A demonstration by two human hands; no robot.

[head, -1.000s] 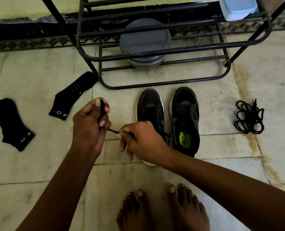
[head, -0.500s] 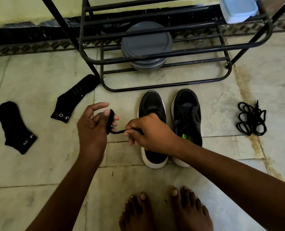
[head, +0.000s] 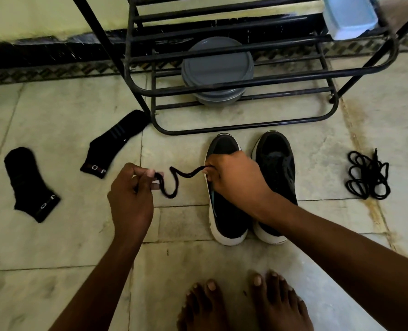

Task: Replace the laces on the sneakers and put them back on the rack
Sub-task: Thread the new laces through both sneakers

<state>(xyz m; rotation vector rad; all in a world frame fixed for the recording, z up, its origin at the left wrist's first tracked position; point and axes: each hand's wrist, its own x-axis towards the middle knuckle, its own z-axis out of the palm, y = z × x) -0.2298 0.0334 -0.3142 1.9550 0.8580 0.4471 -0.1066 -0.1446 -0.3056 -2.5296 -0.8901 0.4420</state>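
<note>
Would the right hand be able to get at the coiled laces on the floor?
Probably: coiled laces lie uncovered on bare floor right of the sneakers, though the right hand holds a lace.

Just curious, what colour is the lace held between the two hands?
The lace is black, seen best in the head view.

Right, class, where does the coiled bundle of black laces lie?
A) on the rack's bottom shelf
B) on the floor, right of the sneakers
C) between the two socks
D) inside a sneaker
B: the coiled bundle of laces lies on the floor tiles to the right of the pair of sneakers, apart from them.
</note>
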